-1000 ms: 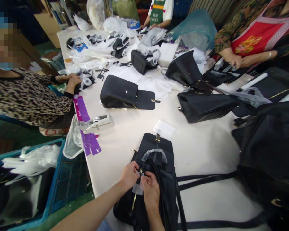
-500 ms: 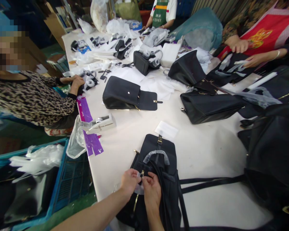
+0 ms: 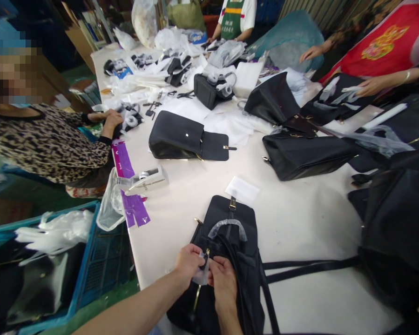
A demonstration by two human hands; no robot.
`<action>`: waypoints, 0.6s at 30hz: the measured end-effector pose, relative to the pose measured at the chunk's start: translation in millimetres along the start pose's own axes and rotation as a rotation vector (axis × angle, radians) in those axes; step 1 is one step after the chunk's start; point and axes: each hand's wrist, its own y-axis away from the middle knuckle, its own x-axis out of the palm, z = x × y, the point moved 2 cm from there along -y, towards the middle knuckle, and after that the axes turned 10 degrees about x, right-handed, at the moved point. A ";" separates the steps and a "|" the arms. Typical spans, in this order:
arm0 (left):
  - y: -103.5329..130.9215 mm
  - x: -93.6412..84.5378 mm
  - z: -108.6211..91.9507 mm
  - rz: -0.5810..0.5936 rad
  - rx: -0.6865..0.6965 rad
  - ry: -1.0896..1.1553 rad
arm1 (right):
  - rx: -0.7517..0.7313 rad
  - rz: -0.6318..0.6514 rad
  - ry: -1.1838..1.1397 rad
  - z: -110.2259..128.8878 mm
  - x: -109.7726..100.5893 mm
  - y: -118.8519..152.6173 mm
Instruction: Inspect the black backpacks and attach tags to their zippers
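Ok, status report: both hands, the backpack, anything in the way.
Left hand pinching clear film. Right hand at film's edge, grip unclear. Backpack on table, flap open. Straps close beside right hand.

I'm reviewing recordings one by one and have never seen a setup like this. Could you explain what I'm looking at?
There is no robot: the bare left hand and bare right hand belong to the person wearing the camera on their head, which looks forward and down.

They are over a black backpack on a white table. The left pinches a small piece of clear plastic film beside gold-coloured zip hardware; the right's fingertips are at it, though their grip is unclear.

Beyond lie a second black backpack, a pale tape dispenser and a thin white sheet. A blue plastic crate stands at the left; three other people are around the table.
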 end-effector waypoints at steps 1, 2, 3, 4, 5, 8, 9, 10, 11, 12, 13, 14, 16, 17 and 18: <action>-0.2 0.2 -0.2 0.006 0.012 -0.020 | 0.006 -0.003 0.019 0.4 -0.2 -1.2; -0.6 0.3 -0.8 0.016 0.026 -0.043 | 0.015 -0.003 0.036 0.9 -0.4 -2.2; -1.3 0.1 -1.8 0.029 0.042 -0.070 | 0.023 -0.003 0.051 1.5 -0.3 -3.1; -2.3 -0.3 -3.3 0.044 0.061 -0.102 | 0.026 -0.005 0.062 2.1 -0.1 -4.0; -3.5 -1.1 -5.1 0.060 0.082 -0.138 | 0.025 -0.007 0.071 2.7 0.5 -4.8; -8.5 -4.7 -11.6 0.101 0.141 -0.256 | 0.015 0.003 0.081 3.6 4.2 -7.1; -10.0 -6.2 -13.6 0.113 0.155 -0.294 | 0.011 0.012 0.079 3.6 5.9 -7.7; -11.2 -7.6 -15.4 0.127 0.165 -0.328 | 0.011 0.021 0.078 3.4 7.5 -8.4; -12.0 -8.8 -16.9 0.144 0.172 -0.360 | 0.012 0.027 0.077 3.1 8.8 -8.9; -12.4 -9.8 -18.2 0.163 0.176 -0.390 | 0.015 0.030 0.077 2.8 9.8 -9.3; -12.4 -10.5 -19.4 0.183 0.179 -0.418 | 0.018 0.030 0.078 2.5 10.5 -9.6; -12.0 -11.1 -20.9 0.201 0.185 -0.446 | 0.021 0.029 0.081 2.4 10.9 -9.7; -11.1 -11.5 -24.8 0.217 0.214 -0.502 | 0.021 0.031 0.089 2.9 11.1 -9.4; -10.7 -11.5 -27.3 0.212 0.236 -0.530 | 0.017 0.031 0.094 3.5 10.9 -9.0; -10.3 -11.1 -30.1 0.202 0.263 -0.555 | 0.011 0.028 0.099 4.2 10.7 -8.5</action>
